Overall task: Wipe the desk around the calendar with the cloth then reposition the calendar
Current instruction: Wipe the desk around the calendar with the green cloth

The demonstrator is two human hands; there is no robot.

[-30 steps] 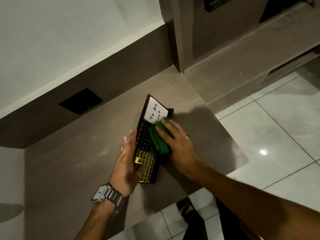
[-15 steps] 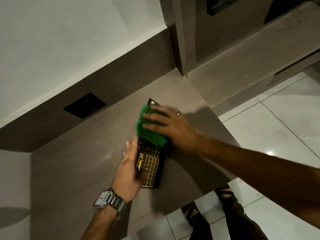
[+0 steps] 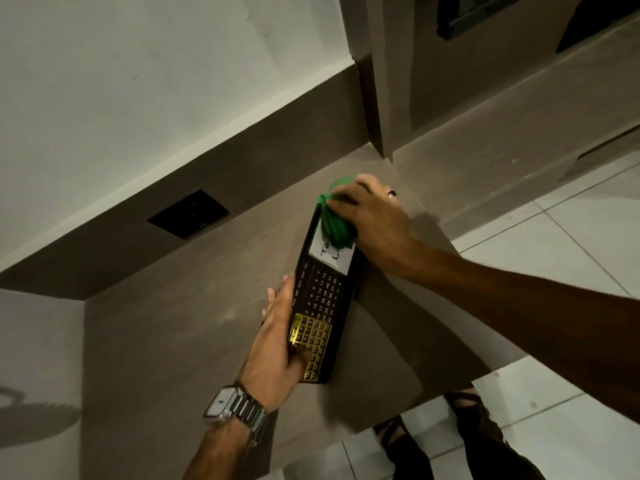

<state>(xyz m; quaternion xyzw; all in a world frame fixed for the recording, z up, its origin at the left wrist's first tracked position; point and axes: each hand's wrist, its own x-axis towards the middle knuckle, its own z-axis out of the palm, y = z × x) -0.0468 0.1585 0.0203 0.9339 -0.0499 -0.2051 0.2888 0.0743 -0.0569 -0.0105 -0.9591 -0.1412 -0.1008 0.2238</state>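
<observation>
- On my feed the calendar (image 3: 320, 303) is a long black board on the brown counter (image 3: 180, 327), running from the near edge toward the back wall.
- Its near end carries a gold date grid, the middle has small pale numerals, and the far end has a white note card (image 3: 330, 256) with handwriting partly covered.
- The left hand (image 3: 277, 351) grips the calendar's near end: fingers run along the left edge and the thumb presses on the gold grid.
- A metal wristwatch (image 3: 237, 408) sits on that wrist.
- The right hand (image 3: 372, 216) is closed down over the green cloth (image 3: 334, 221), fingers spread on top of it, with a dark ring (image 3: 391, 194) on one finger.
- The cloth is bunched at the calendar's far end, overlapping the top of the note card and reaching past the board's tip.
- I cannot tell whether the calendar lies flat or is tipped up a little on one edge.
- A black wall plate (image 3: 188, 213) is set in the brown backsplash, well apart from the hands.
- White floor tiles (image 3: 554, 244) show to the right of the counter.
</observation>
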